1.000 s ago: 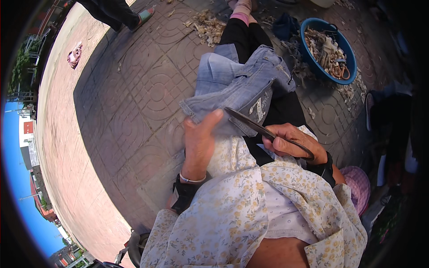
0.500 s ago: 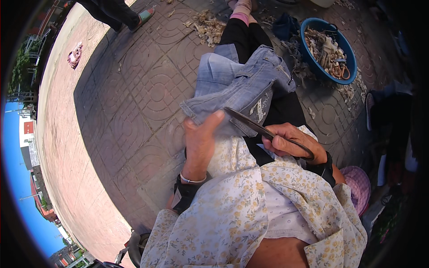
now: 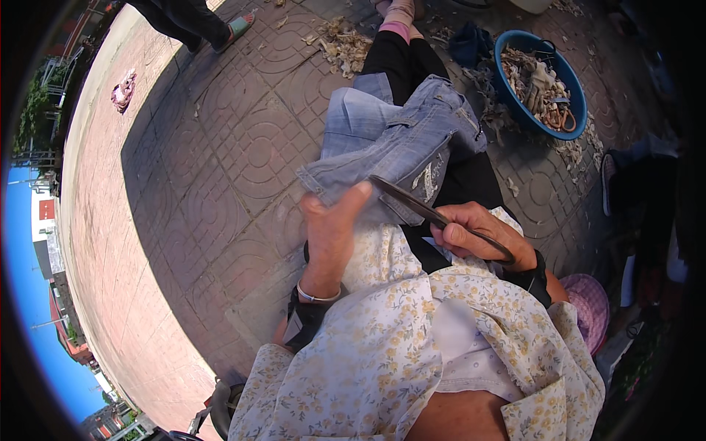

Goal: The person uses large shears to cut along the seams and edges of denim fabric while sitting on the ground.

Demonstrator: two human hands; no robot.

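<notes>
A pair of light blue jeans point(image 3: 397, 140) lies crumpled across my outstretched legs. With my left hand point(image 3: 329, 228) I grip the edge of the denim, thumb up along it and the fingers mostly hidden under the cloth. In my right hand point(image 3: 482, 234) is a pair of dark scissors point(image 3: 404, 197), its loop handle curving over the palm side. The blades point left toward my left thumb and lie over the denim, looking closed or nearly so. Whether the tips cut into the cloth I cannot tell.
A blue basin point(image 3: 513, 104) holding scraps and a pair of orange-handled scissors point(image 3: 568, 121) stands ahead on the right. Pale scraps point(image 3: 346, 48) lie on the paving near my feet. A pink hat point(image 3: 586, 309) is beside my right elbow. Another person's foot point(image 3: 239, 28) shows at far left.
Very little differs. The scissors and my right hand have shifted slightly, and the cloth by my left thumb has moved a touch.
</notes>
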